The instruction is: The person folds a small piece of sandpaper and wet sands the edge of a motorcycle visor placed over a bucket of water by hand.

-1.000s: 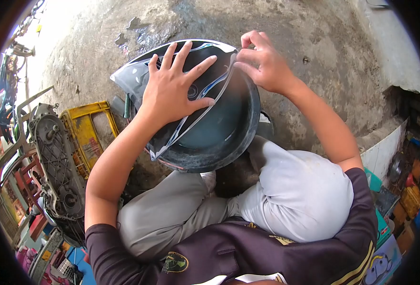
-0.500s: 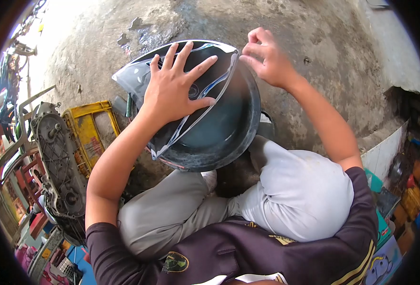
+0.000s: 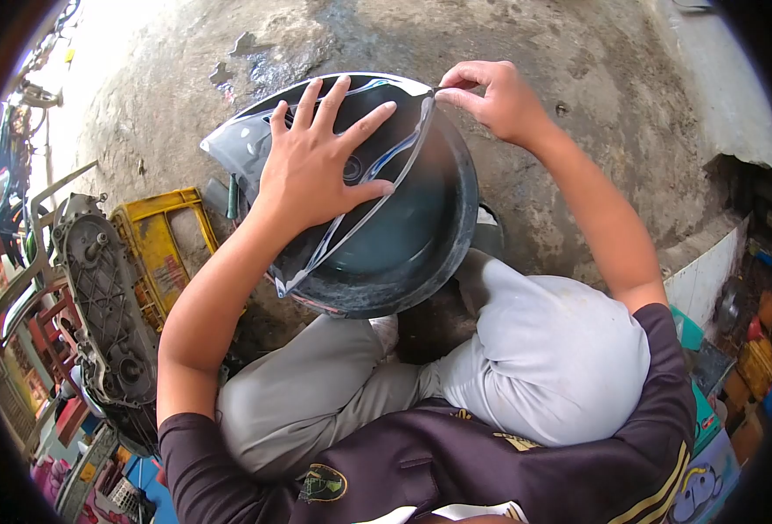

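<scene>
A dark glossy plastic panel [image 3: 256,145] with white and blue striped edging lies across a round black basin [image 3: 466,205]. It looks like a vehicle body panel and covers the basin's left part. My left hand [image 3: 316,166] lies on the panel with its fingers spread, pressing flat on the surface. At the panel's upper right tip, my right hand [image 3: 491,98] pinches with thumb and forefinger. A small dark bit shows between those fingertips and the tip; whether it is part of the panel I cannot tell.
A yellow plastic crate [image 3: 154,253] and a metal engine casing [image 3: 102,288] stand to the left. My bent legs [image 3: 552,358] are close below the basin. Concrete floor [image 3: 595,79] extends beyond it, with assorted items at the right edge.
My right hand has turned and come in to the panel's tip, its thumb and forefinger now pinched there. The panel and my left hand have shifted very slightly left.
</scene>
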Demonstrator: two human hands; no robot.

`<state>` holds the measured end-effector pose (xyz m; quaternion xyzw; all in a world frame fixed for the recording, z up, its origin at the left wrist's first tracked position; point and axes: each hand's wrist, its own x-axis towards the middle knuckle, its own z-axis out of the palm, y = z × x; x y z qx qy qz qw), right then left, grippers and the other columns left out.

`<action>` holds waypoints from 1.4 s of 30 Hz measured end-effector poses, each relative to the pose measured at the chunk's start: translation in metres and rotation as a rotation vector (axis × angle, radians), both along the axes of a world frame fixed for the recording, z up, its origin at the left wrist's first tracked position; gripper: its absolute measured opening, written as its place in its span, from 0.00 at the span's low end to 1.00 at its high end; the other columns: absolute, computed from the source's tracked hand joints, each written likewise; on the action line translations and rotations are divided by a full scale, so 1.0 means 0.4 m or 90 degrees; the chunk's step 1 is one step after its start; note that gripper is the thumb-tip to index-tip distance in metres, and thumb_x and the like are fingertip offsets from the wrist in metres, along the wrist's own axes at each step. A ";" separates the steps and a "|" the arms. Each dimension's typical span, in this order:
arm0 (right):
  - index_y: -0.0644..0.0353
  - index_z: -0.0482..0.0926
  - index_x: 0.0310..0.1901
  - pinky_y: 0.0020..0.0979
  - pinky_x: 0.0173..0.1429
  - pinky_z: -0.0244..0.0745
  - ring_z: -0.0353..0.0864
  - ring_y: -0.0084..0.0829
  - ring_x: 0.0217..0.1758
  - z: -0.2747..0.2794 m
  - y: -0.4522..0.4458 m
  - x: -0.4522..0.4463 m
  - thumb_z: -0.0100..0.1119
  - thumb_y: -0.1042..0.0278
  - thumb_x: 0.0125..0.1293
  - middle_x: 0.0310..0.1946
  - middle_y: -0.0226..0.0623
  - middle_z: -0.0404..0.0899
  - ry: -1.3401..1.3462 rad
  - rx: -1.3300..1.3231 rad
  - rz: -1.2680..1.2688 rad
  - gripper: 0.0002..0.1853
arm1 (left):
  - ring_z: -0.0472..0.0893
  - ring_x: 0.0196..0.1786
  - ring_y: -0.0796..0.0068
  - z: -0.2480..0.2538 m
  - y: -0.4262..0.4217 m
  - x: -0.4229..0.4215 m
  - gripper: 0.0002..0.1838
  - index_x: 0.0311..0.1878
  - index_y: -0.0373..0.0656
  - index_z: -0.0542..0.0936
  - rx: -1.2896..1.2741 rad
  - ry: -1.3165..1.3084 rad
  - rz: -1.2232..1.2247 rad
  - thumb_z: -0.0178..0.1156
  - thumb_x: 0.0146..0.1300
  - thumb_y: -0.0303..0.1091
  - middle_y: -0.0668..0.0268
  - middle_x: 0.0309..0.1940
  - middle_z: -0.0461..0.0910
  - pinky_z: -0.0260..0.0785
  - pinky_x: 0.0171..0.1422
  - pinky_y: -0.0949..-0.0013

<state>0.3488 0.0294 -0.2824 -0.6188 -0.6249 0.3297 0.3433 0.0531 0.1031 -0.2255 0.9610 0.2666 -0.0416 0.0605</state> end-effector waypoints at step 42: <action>0.63 0.89 0.48 0.40 0.49 0.83 0.90 0.44 0.43 -0.011 -0.029 -0.038 0.70 0.72 0.72 0.42 0.43 0.90 -0.025 0.119 0.027 0.07 | 0.58 0.88 0.39 0.000 0.001 -0.003 0.52 0.86 0.80 0.67 -0.001 -0.010 -0.002 0.74 0.58 0.72 0.52 0.87 0.60 0.51 0.86 0.26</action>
